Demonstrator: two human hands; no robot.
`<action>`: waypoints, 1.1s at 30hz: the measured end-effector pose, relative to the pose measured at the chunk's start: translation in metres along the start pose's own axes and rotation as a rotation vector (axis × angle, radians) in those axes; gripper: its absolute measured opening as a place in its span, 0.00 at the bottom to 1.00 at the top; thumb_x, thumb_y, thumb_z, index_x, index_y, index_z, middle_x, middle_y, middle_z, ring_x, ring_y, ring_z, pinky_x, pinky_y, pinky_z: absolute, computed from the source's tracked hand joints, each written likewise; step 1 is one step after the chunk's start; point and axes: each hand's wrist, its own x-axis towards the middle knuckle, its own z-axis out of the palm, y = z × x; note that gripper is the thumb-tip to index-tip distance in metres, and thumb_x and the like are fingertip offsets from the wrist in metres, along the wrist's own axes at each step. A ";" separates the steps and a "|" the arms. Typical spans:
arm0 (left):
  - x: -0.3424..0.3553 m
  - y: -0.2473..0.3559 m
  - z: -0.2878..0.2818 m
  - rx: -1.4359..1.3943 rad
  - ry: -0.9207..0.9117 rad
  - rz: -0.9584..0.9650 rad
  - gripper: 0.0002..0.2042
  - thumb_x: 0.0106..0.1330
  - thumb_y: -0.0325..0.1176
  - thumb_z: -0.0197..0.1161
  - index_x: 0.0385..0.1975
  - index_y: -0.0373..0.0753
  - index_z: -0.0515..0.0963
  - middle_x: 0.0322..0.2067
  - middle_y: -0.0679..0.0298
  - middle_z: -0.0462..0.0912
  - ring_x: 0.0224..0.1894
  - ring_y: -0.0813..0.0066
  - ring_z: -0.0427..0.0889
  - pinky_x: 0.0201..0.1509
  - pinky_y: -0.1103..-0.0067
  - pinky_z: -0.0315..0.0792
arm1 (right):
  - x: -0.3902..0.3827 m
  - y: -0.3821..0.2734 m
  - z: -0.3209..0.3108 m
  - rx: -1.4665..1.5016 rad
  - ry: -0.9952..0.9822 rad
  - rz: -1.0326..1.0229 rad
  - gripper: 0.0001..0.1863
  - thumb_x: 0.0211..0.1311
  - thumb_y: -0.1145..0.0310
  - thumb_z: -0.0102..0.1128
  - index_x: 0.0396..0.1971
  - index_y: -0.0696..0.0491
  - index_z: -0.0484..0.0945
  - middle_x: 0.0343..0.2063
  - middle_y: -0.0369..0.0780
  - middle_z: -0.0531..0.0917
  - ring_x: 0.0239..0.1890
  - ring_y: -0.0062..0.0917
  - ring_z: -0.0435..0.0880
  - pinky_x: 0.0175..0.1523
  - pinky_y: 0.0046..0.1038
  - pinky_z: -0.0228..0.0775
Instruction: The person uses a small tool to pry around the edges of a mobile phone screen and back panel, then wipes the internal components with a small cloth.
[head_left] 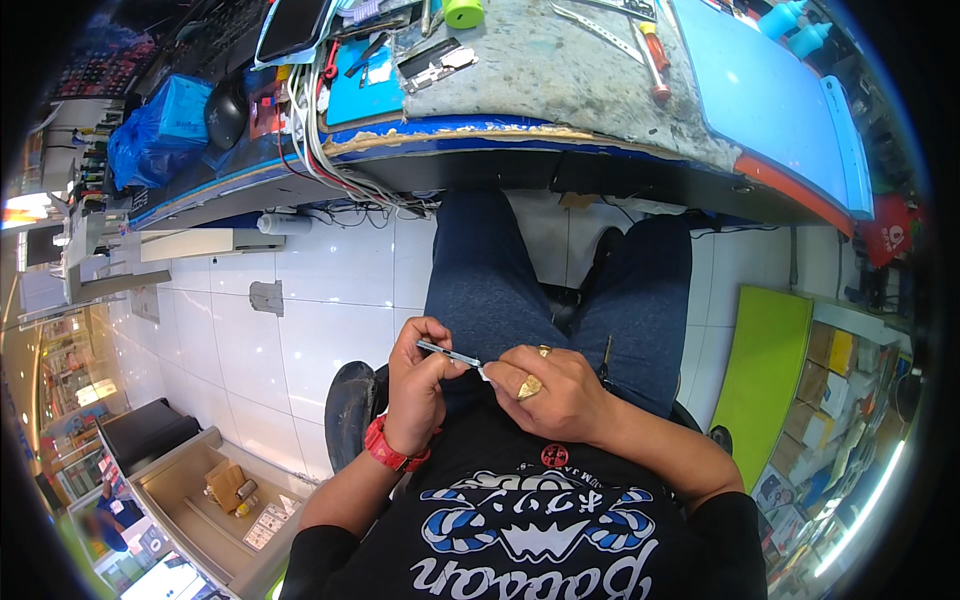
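Observation:
Above my lap, my left hand (418, 378) is closed around a thin, phone-like device (448, 352), seen almost edge-on with a grey rim. My right hand (562, 392) meets the device's right end, its thumb and fingers pinched together. A small whitish bit (484, 372) shows at those fingertips; what it is cannot be made out. The face of the device is hidden from this view.
Ahead stands a worn workbench (530, 70) with a screwdriver (654, 60), calipers (598, 32), a metal phone part (438, 68) and a blue mat (365, 88). Cables (312, 130) hang over its edge. An open drawer (215, 500) is at lower left, a green-sided display case (765, 370) at right.

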 end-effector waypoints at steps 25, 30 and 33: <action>0.001 -0.002 -0.001 -0.064 -0.025 -0.020 0.18 0.47 0.17 0.57 0.41 0.38 0.71 0.36 0.67 0.68 0.39 0.82 0.67 0.44 0.85 0.66 | -0.005 0.001 0.009 -0.024 -0.144 0.068 0.08 0.54 0.79 0.60 0.35 0.62 0.76 0.25 0.41 0.72 0.21 0.27 0.80 0.24 0.29 0.74; 0.002 -0.004 -0.005 -0.070 -0.023 -0.027 0.19 0.47 0.18 0.56 0.41 0.38 0.71 0.36 0.67 0.68 0.38 0.82 0.67 0.42 0.86 0.65 | -0.007 0.003 0.013 0.003 -0.137 0.079 0.09 0.53 0.79 0.63 0.35 0.61 0.78 0.25 0.41 0.74 0.20 0.29 0.80 0.24 0.30 0.73; 0.003 -0.003 -0.006 -0.081 -0.021 -0.038 0.18 0.47 0.18 0.56 0.41 0.38 0.71 0.35 0.67 0.68 0.36 0.82 0.67 0.40 0.86 0.64 | -0.008 0.004 0.015 0.014 -0.138 0.089 0.08 0.53 0.80 0.65 0.34 0.60 0.78 0.24 0.40 0.74 0.19 0.29 0.79 0.23 0.30 0.72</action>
